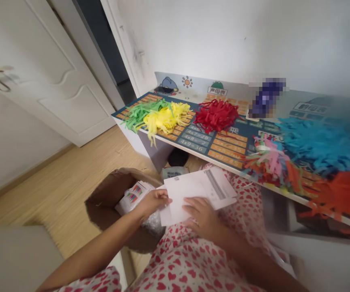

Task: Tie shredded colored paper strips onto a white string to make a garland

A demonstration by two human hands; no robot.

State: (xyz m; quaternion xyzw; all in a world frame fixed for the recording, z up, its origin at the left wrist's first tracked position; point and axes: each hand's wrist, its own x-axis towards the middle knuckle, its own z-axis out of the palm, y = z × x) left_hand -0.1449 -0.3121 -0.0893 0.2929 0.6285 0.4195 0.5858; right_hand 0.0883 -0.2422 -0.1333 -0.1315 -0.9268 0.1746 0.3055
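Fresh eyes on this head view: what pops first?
Probably the bright strip piles on the desk: green strips and yellow strips at left, red strips mid-desk, blue strips toward the right. Then the white packet below, pinched by the left hand, the right hand resting on it.

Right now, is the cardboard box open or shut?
Open: the box's inner wall shows from above, and a printed packet and clear plastic are visible inside.

The left hand (pixel 157 199) holds the edge of a flat white packet (pixel 190 187), and the right hand (pixel 203 217) rests on it. An open cardboard box (pixel 100 202) stands on the floor (pixel 71 174). Coloured strips (pixel 217 115) lie on the desk (pixel 193 151).
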